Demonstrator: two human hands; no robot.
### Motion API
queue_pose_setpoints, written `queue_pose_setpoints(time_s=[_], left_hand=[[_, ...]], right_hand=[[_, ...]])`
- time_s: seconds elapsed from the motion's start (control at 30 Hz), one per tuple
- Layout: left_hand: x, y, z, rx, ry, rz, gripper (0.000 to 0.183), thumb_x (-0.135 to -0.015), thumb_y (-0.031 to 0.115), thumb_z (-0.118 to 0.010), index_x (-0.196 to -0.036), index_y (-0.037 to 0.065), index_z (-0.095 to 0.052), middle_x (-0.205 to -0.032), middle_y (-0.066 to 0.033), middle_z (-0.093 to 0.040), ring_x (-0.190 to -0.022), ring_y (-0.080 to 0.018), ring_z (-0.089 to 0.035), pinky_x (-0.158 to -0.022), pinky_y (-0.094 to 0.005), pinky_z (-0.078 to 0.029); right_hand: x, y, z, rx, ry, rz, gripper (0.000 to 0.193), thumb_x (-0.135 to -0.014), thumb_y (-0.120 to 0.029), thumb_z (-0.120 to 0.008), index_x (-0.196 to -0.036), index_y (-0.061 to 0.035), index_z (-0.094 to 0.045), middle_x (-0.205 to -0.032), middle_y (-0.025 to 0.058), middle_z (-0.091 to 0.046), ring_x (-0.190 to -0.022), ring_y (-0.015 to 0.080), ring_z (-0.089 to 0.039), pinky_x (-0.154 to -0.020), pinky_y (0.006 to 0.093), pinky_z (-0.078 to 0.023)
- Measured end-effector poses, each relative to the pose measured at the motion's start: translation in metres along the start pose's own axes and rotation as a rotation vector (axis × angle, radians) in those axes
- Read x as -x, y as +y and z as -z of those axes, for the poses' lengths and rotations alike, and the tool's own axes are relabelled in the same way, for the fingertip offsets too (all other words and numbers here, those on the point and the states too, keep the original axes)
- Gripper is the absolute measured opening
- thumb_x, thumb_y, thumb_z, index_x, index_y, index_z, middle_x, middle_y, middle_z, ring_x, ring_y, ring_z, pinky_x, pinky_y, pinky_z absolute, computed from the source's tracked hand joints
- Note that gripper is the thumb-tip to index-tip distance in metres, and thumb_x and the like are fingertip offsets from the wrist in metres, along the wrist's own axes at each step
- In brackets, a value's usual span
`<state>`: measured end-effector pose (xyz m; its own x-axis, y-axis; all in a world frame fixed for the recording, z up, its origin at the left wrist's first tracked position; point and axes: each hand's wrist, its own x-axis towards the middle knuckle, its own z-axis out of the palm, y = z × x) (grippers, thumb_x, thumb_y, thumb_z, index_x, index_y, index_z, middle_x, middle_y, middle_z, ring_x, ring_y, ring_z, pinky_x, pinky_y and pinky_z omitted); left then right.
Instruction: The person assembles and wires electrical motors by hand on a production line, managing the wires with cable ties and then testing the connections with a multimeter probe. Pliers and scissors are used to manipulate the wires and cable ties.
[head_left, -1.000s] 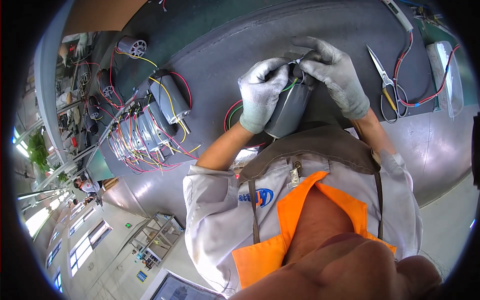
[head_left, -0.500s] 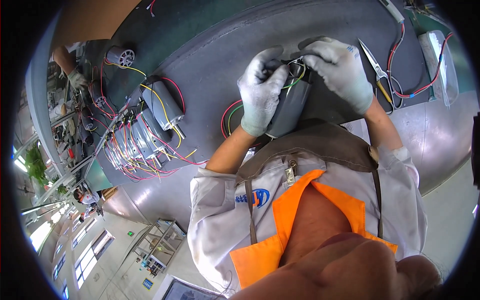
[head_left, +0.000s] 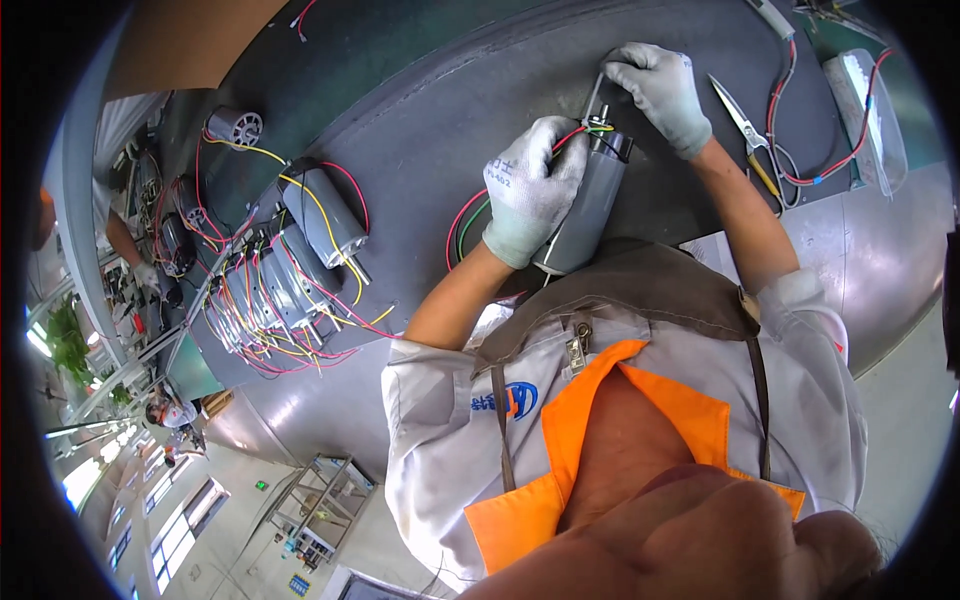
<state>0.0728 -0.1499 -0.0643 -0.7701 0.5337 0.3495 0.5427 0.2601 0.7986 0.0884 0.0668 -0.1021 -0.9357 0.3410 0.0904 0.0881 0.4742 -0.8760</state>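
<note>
A grey cylindrical motor (head_left: 592,205) lies in front of me on the dark mat, its shaft end pointing away. My left hand (head_left: 535,190), in a white glove, is closed round the red, green and yellow wires (head_left: 598,128) at that end. A thin pale strip that looks like a cable tie (head_left: 594,96) rises from the wires. My right hand (head_left: 660,95), also gloved, pinches the strip's upper end between thumb and fingers, beyond the motor. Red and green wire loops come out left of my left hand.
Several motors with coloured leads (head_left: 275,280) crowd the left side. Scissors (head_left: 742,125), a yellow-handled tool (head_left: 764,175), a red cable (head_left: 850,158) and a clear box of white strips (head_left: 875,120) lie to the right. A co-worker's gloved hand (head_left: 148,276) shows far left.
My right hand has moved up and away from the wires, drawing the strip out straight. My left hand has turned and now closes over the wires at the motor's end.
</note>
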Motion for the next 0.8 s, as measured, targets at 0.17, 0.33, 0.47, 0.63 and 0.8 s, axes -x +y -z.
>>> queue_pose_setpoints(time_s=[0.17, 0.33, 0.47, 0.63, 0.8], left_hand=[[-0.008, -0.001, -0.011, -0.203, -0.220, -0.340, 0.011, -0.088, 0.017, -0.066, -0.086, 0.009, -0.058, -0.068, -0.0116, -0.062, -0.059, -0.0326, -0.063, -0.052, -0.0409, -0.048], [-0.029, 0.006, 0.008, -0.684, -0.606, -0.677, 0.020, -0.081, 0.016, -0.057, -0.098, 0.008, -0.062, -0.060, -0.0052, -0.061, -0.049, -0.0220, -0.063, -0.042, -0.0380, -0.047], [-0.042, 0.013, 0.007, -0.635, -0.713, -0.851, 0.027, -0.078, 0.017, -0.059, -0.102, 0.004, -0.062, -0.063, -0.0041, -0.061, -0.048, -0.0216, -0.061, -0.043, -0.0376, -0.048], [-0.042, 0.018, 0.001, -0.660, -0.798, -0.919, 0.026, -0.080, 0.016, -0.061, -0.099, -0.002, -0.059, -0.059, -0.0032, -0.056, -0.048, -0.0213, -0.059, -0.045, -0.0367, -0.045], [-0.041, 0.024, 0.015, -0.815, -0.810, -0.773, 0.033, -0.086, 0.029, -0.064, -0.106, 0.003, -0.060, -0.069, -0.0073, -0.060, -0.060, -0.0230, -0.064, -0.051, -0.0380, -0.049]], right_hand=[[0.019, 0.000, 0.016, -1.293, -0.314, -0.267, 0.031, -0.099, -0.011, -0.057, -0.121, 0.0102, -0.055, -0.104, 0.0139, -0.070, -0.084, 0.0166, -0.071, -0.071, 0.0253, -0.058], [0.070, -0.043, 0.047, -0.760, -0.250, -0.400, 0.039, -0.095, -0.034, -0.063, -0.101, 0.0054, -0.065, -0.092, 0.0081, -0.069, -0.059, 0.0083, -0.059, -0.051, 0.0205, -0.045], [0.078, -0.031, 0.055, -0.690, -0.190, -0.339, 0.032, -0.092, -0.030, -0.061, -0.100, 0.0007, -0.067, -0.083, 0.0080, -0.069, -0.058, 0.0069, -0.056, -0.048, 0.0210, -0.042], [0.025, -0.053, 0.018, -0.797, -0.124, -0.286, 0.030, -0.093, -0.026, -0.065, -0.114, -0.0053, -0.068, -0.095, 0.0147, -0.067, -0.077, 0.0203, -0.065, -0.067, 0.0295, -0.054], [0.080, -0.014, 0.069, 0.400, 0.253, 0.384, 0.027, -0.089, -0.020, -0.066, -0.109, -0.0012, -0.066, -0.102, 0.0143, -0.066, -0.082, 0.0307, -0.065, -0.073, 0.0406, -0.053]])
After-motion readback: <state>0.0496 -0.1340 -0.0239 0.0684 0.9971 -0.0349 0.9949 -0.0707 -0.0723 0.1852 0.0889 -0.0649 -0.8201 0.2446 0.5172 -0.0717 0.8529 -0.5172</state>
